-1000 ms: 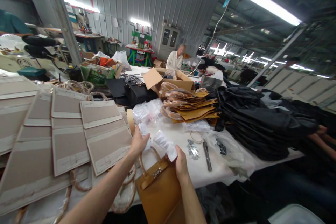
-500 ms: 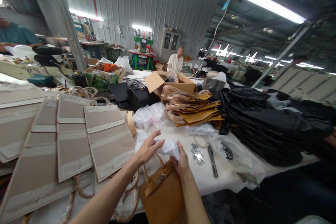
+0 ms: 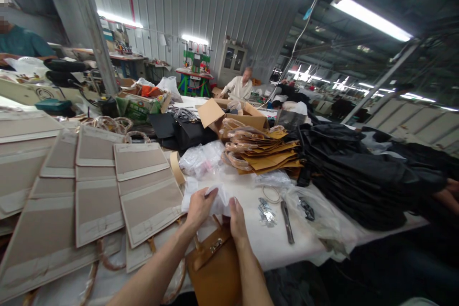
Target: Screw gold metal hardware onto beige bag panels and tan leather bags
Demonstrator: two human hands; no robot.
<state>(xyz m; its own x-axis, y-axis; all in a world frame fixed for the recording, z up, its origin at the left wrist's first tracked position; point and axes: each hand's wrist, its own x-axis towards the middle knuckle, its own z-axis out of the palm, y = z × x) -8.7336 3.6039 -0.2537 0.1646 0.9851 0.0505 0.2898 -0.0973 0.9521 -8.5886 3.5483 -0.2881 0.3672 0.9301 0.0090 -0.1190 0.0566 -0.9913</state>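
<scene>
My left hand [image 3: 202, 206] pinches a thin, crumpled white sheet [image 3: 219, 197], paper or plastic, I cannot tell which. On the sheet's other side, my right hand [image 3: 237, 219] has its thumb up and the sheet's edge in its grip. Below both hands stands a tan handbag [image 3: 215, 270] with upright handles and a silver clasp [image 3: 216, 245] on its front. My right forearm covers part of the bag's right side.
Beige bag panels [image 3: 150, 196] overlap at the left. Tan bags [image 3: 267, 153] with wrapped handles are stacked ahead, by a cardboard box [image 3: 247, 119]. Metal parts [image 3: 267, 213], a dark-handled tool [image 3: 287, 222] and a tape ring [image 3: 271, 194] lie right. Black bags [image 3: 362, 177] pile beyond; a person [image 3: 238, 87] works behind.
My left hand has gone from spread fingers to a pinch on the white sheet. The sheet has shifted slightly left, and my right hand has moved a little left and down.
</scene>
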